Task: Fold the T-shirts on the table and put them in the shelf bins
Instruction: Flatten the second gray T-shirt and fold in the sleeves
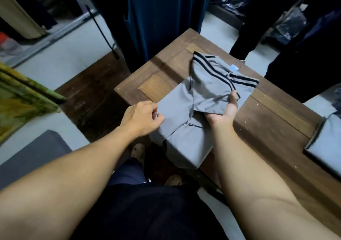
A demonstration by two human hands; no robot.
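A grey T-shirt (186, 129) with black stripes on its collar and sleeve lies partly folded on the wooden table (273, 125), its lower end hanging over the near edge. My left hand (141, 118) pinches the shirt's left edge. My right hand (224, 110) is palm up under a folded-over flap, thumb on top of the cloth, lifting it. A second grey shirt (326, 143), folded, lies at the table's right edge.
Dark blue garments (162, 18) hang behind the table's far corner. More dark clothing (304, 46) hangs at the right. A grey cushion (31, 153) sits low at the left and a green patterned cloth (20, 99) beside it. My slippered feet (138, 151) stand below the table edge.
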